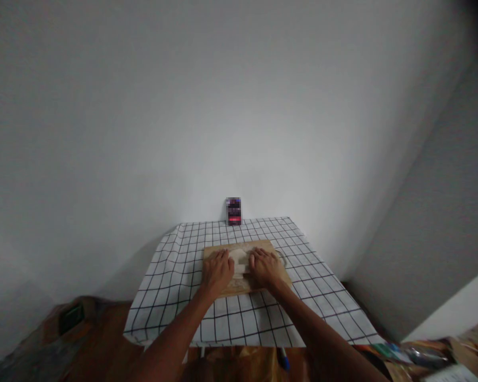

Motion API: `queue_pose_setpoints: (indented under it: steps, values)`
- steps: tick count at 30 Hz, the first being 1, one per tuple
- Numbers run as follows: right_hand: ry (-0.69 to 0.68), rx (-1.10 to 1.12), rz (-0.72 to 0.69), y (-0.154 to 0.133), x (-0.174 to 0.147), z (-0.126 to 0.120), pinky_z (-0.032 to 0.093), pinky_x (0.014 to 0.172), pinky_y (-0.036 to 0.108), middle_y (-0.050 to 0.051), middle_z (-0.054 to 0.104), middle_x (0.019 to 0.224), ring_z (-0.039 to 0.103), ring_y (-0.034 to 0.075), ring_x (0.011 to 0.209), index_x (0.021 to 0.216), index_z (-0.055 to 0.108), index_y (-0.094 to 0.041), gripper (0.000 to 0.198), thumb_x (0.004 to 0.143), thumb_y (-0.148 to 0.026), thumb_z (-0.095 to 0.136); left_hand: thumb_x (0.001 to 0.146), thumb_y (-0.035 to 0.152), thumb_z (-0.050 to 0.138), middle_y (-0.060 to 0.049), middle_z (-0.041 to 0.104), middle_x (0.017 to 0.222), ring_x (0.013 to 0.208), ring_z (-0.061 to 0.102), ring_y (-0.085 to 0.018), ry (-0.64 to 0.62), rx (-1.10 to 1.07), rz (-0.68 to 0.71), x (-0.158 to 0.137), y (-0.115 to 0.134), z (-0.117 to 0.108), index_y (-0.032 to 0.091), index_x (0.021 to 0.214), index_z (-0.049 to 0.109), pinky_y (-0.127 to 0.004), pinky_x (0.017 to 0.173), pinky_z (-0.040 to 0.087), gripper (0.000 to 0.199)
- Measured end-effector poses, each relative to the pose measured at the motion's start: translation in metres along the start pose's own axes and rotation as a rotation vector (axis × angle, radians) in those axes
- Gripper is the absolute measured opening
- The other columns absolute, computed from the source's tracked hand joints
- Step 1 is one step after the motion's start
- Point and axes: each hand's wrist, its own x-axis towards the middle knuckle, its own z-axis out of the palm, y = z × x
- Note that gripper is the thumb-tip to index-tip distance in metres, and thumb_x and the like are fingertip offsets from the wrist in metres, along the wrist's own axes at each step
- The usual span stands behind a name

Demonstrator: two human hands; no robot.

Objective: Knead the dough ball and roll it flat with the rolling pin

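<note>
A floured wooden board (233, 289) lies on the table with a flat piece of pale dough (238, 255) on it. Across the near part of the dough runs a light rolling pin (241, 269), its middle showing between my hands. My left hand (218, 269) covers the pin's left end, fingers pointing forward. Over the right end, my right hand (265, 265) curls in the same way. Both palms hide the ends of the pin.
A white cloth with black checks (175, 297) covers the table. A phone-like screen, blurred out (234, 211), stands against the wall at the back. A cardboard box (69, 318) sits on the floor at left; assorted packets (426, 354) lie at lower right.
</note>
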Motion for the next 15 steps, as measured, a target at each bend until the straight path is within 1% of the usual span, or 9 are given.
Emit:
queue_pose_setpoints:
  steps: [1,3,6,9,10,12,15]
  values:
    - [-0.005,0.001,0.003,-0.001,0.001,0.000,0.040,0.121,0.046,0.013,0.066,0.154,0.059,0.026,0.145,0.132,0.075,-0.022,0.043,0.111,-0.026,0.038,0.107,0.027,0.045,-0.017,0.078,0.134,0.129,0.072,-0.032,-0.001,0.000,-0.011,0.002,0.000,0.000,0.015,0.135,0.074,-0.051,0.107,0.060,0.042]
    - [-0.007,0.005,0.005,0.000,-0.003,0.002,0.039,0.122,0.046,0.013,0.065,0.156,0.058,0.026,0.146,0.134,0.075,-0.022,0.043,0.111,-0.026,0.039,0.107,0.025,0.045,-0.017,0.077,0.136,0.131,0.071,-0.033,0.036,0.001,-0.002,-0.003,0.001,0.001,0.015,0.137,0.073,-0.053,0.111,0.058,0.042]
    - [0.022,0.012,-0.013,0.004,-0.020,0.009,0.033,0.127,0.051,0.012,0.062,0.159,0.056,0.027,0.148,0.138,0.072,-0.024,0.044,0.111,-0.028,0.038,0.107,0.024,0.045,-0.017,0.070,0.148,0.141,0.064,-0.033,0.112,0.000,0.051,-0.027,0.003,0.006,0.015,0.147,0.066,-0.056,0.120,0.051,0.047]
    - [0.036,0.022,-0.041,0.007,-0.030,0.013,0.028,0.129,0.052,0.011,0.063,0.159,0.053,0.028,0.150,0.140,0.071,-0.025,0.044,0.111,-0.031,0.039,0.109,0.027,0.042,-0.016,0.064,0.156,0.145,0.061,-0.032,0.130,-0.025,0.057,-0.045,0.002,0.012,0.017,0.155,0.059,-0.052,0.115,0.056,0.049]
    - [0.030,0.023,-0.041,0.006,-0.029,0.012,0.028,0.129,0.052,0.011,0.063,0.158,0.053,0.028,0.151,0.140,0.072,-0.025,0.044,0.111,-0.031,0.039,0.110,0.028,0.041,-0.016,0.063,0.157,0.144,0.062,-0.032,0.119,-0.027,0.050,-0.045,0.002,0.013,0.018,0.155,0.058,-0.052,0.112,0.058,0.049]
    - [0.014,0.023,-0.021,0.004,-0.019,0.008,0.031,0.127,0.051,0.011,0.064,0.157,0.054,0.028,0.150,0.138,0.072,-0.024,0.045,0.111,-0.030,0.037,0.110,0.029,0.041,-0.018,0.065,0.154,0.139,0.066,-0.033,0.085,-0.012,0.015,-0.035,0.000,0.014,0.017,0.153,0.060,-0.053,0.107,0.060,0.048]
    - [-0.005,0.013,-0.005,-0.001,0.000,0.002,0.036,0.124,0.045,0.012,0.066,0.155,0.057,0.026,0.147,0.134,0.075,-0.022,0.045,0.111,-0.027,0.036,0.110,0.030,0.042,-0.020,0.073,0.143,0.121,0.076,-0.035,0.023,0.038,-0.042,-0.012,-0.002,0.013,0.016,0.148,0.064,-0.053,0.098,0.064,0.046]
